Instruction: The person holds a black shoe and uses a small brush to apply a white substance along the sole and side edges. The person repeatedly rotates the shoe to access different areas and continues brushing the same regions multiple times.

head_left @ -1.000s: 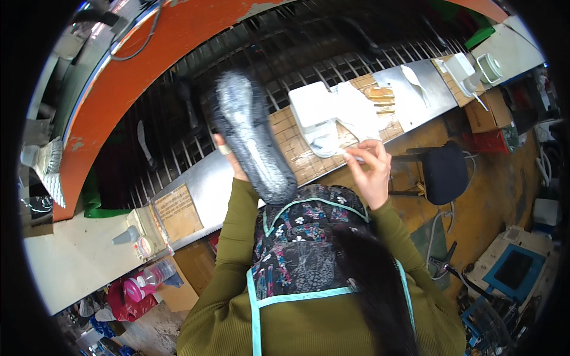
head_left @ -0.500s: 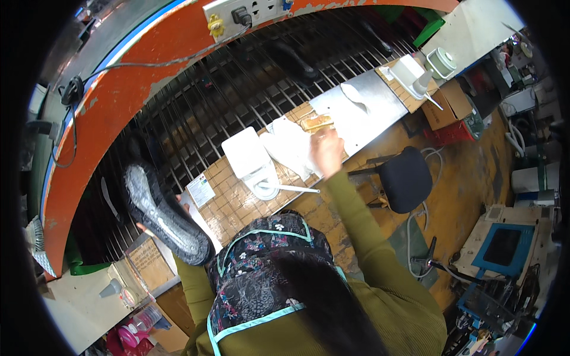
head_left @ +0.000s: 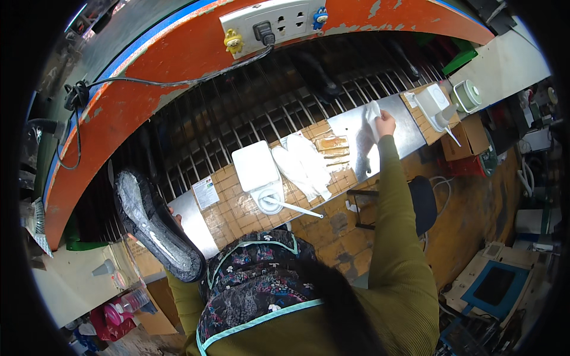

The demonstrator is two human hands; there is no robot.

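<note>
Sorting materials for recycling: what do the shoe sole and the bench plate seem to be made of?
The shoe sole in the left hand looks like dark moulded rubber or plastic with a glossy film, judging by its sheen. The bench plate under the right hand looks like bare sheet metal: grey, smooth, mirror-like reflections.

Orange frame — barred rack, workbench

Counts from where I stand: 1 black shoe, sole up. 2 white insoles side by side on the bench. 1 more white insole piece at the metal plate. 2 white square glue pots, one centre, one far right. 1 round white tub. 1 wall socket strip, 1 plug in it. 1 black stool.
</note>
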